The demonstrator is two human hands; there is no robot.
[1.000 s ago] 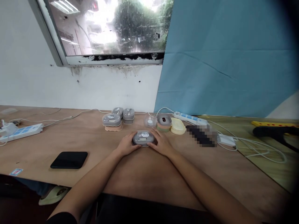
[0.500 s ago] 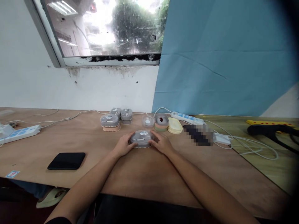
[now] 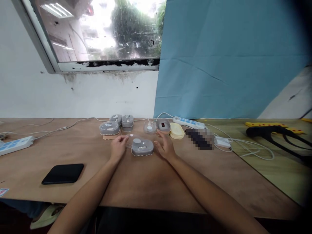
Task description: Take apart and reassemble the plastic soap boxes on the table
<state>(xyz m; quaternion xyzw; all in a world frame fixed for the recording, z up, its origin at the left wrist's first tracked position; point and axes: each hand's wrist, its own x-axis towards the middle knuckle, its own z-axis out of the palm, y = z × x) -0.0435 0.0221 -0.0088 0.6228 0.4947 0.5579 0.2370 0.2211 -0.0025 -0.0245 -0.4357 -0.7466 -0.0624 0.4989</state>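
A clear plastic lid (image 3: 131, 139) with a round white label is pinched along its left edge by my left hand (image 3: 118, 146). The lid is tilted over the left part of a grey oval box (image 3: 145, 148) with a wavy rim, which sits on the table before me. Just right of that box, my right hand (image 3: 165, 147) is open, fingers apart, with nothing in it. Beyond it stand another grey box (image 3: 163, 125), a clear container (image 3: 149, 126) with a white round label, and a stack of pale yellow lids (image 3: 177, 130).
Several grey lidded boxes (image 3: 109, 128) stand at the back left. A black phone (image 3: 63, 173) lies front left. White power strips (image 3: 188, 123) with cables lie at the back and far left. A white adapter (image 3: 222, 142) and a black strap-like object (image 3: 270, 131) are at right.
My left hand has lifted the clear lid up and left off the grey box. My right hand has let go of the box and opened. The view has shifted slightly right.
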